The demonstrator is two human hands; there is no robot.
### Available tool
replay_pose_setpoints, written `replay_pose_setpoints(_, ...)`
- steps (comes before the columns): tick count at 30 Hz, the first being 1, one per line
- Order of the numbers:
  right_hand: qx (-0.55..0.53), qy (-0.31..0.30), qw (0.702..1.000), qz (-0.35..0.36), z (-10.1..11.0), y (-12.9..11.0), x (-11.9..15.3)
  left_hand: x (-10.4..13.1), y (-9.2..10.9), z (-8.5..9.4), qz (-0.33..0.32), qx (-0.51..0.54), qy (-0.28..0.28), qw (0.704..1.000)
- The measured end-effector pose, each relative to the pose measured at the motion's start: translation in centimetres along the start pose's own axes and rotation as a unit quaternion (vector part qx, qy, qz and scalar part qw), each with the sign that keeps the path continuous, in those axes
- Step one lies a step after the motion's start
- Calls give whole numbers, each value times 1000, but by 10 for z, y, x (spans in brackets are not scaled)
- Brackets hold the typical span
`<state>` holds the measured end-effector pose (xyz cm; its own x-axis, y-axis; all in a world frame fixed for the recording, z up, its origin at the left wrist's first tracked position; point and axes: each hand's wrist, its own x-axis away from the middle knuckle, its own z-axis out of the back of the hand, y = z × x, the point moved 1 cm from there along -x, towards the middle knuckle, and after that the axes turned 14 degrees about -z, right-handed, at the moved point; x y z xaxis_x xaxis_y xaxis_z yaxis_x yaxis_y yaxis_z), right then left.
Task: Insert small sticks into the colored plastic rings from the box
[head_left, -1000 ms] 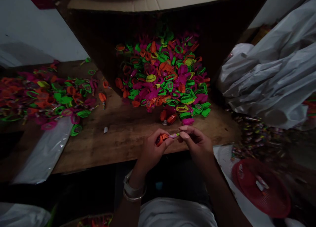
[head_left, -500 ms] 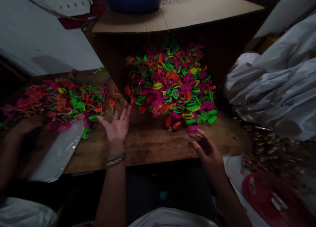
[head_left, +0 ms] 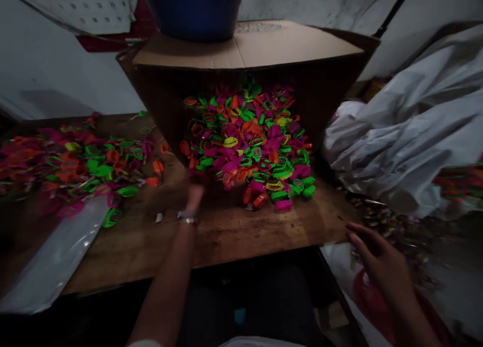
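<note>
"Orange, pink, green toy watches (head_left: pixel 100 168): where?"
"Heaped, frame left."
"Next?"
"Left hand (head_left: pixel 198 183) near carton (head_left: pixel 245 48): blurred, finger state unreadable. Centre: more watches, inside carton."
"Then?"
"Right hand (head_left: pixel 381 259), lower right: fingers open, loosely curved."

Behind the left hand (head_left: pixel 197 182), the wrist wears a silvery band (head_left: pixel 187 217) (blurred, so perhaps more than one ring). A whitish top (head_left: pixel 260 342) shows low down, with a pale sleeve edge (head_left: pixel 145 343) and dark legwear (head_left: pixel 271 296).
</note>
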<state>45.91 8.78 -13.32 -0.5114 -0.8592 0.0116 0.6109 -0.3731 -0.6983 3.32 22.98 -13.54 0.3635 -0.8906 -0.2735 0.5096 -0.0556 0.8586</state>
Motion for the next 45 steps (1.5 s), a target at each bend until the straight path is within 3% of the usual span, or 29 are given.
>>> replay_pose_setpoints(2, 144, 30, 989, 24, 11, 14, -22, 26, 10, 9, 0, -9, 24, 1000)
replay_pose_setpoints(4, 307, 49, 950, 37, 16, 21, -41, 63, 23, 17, -17, 9, 30, 999)
replay_pose_setpoints(6, 392, 51, 918, 46, 14, 20, -56, 105, 38, 22, -39, 118, -40, 991)
replay_pose_setpoints(8, 413, 42, 907, 69, 4, 13, -65, 148, 54, 20, 20, 244, -158, 957)
replay_pose_setpoints(9, 421, 39, 903, 83, -2, 9, -69, 166, 61, 18, 76, 304, -181, 932)
replay_pose_setpoints(12, 435, 40, 893, 113, -19, 1, -79, 206, 78, 6, 219, 427, -195, 856)
replay_pose_setpoints(14, 431, 38, 892, 129, -22, -1, -87, 217, 83, -3, 255, 457, -177, 833)
replay_pose_setpoints(18, 380, 23, 909, 170, -14, 0, -96, 213, 79, -17, 289, 465, -151, 823)
replay_pose_setpoints(23, 226, 44, 948, 220, -9, -5, -89, 195, 75, -19, 334, 513, -151, 777)
replay_pose_setpoints(28, 34, 96, 971, 218, -26, -29, -43, 183, 83, -17, 286, 475, -206, 806)
replay_pose_setpoints(30, -41, 68, 976, 203, -35, -47, -7, 180, 84, -18, 255, 450, -218, 828)
replay_pose_setpoints(31, -81, 31, 977, 194, -38, -58, 12, 179, 85, -19, 235, 441, -220, 838)
replay_pose_setpoints(32, -188, -41, 971, 144, -42, -68, 31, 177, 86, -19, 210, 434, -224, 847)
replay_pose_setpoints(34, -322, -136, 934, 77, -46, -88, 62, 175, 89, -17, 153, 419, -234, 864)
replay_pose_setpoints(36, -389, -185, 901, 43, -47, -105, 82, 173, 92, -11, 99, 406, -248, 874)
replay_pose_setpoints(39, -402, -204, 892, 31, -46, -118, 91, 170, 97, 2, 50, 396, -265, 878)
replay_pose_setpoints(45, -356, -187, 914, 46, -43, -129, 89, 169, 100, 19, 50, 387, -293, 873)
